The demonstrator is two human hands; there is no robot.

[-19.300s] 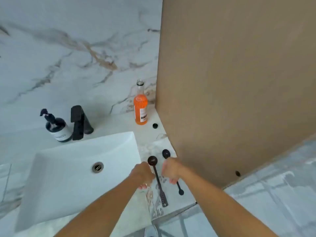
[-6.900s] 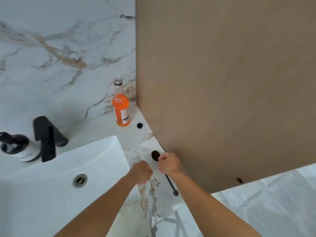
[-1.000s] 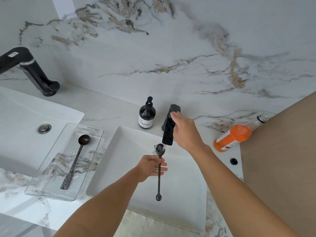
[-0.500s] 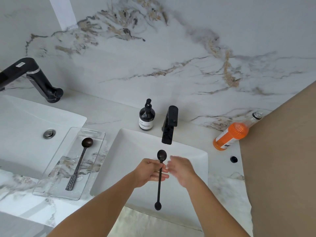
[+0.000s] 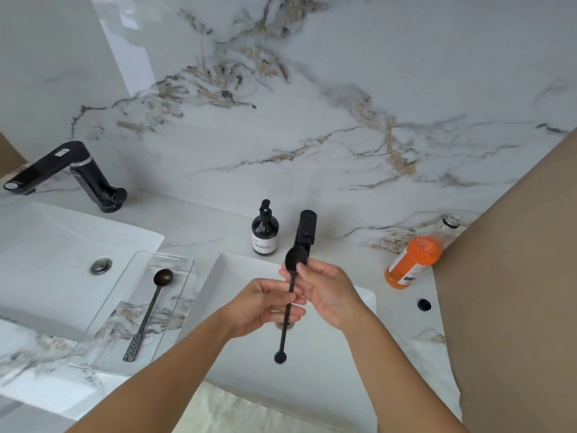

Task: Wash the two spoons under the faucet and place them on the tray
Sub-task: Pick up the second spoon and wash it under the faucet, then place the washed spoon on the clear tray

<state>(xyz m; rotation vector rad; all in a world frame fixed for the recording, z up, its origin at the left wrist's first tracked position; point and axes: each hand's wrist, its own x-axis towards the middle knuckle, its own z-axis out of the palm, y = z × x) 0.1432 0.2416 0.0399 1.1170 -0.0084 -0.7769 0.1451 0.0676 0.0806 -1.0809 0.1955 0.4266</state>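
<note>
I hold a black spoon [image 5: 288,310] upright over the right sink [image 5: 337,364], bowl up, just in front of the black faucet [image 5: 307,228]. My left hand [image 5: 265,303] pinches the handle at mid-length. My right hand [image 5: 327,290] touches the neck just below the bowl with its fingertips. No water stream is visible. The other spoon [image 5: 149,310], dark with a perforated handle end, lies lengthwise in the clear tray [image 5: 103,317] on the counter between the two sinks.
A dark soap pump bottle [image 5: 264,232] stands left of the faucet. An orange bottle [image 5: 416,256] and a small black cap [image 5: 424,304] sit at the right, beside a brown panel [image 5: 515,276]. A second sink [image 5: 46,260] with its black faucet [image 5: 65,170] is at the left.
My right hand left the faucet handle and came down to the spoon's neck. The spoon has risen closer to the spout. The first spoon stays in the tray.
</note>
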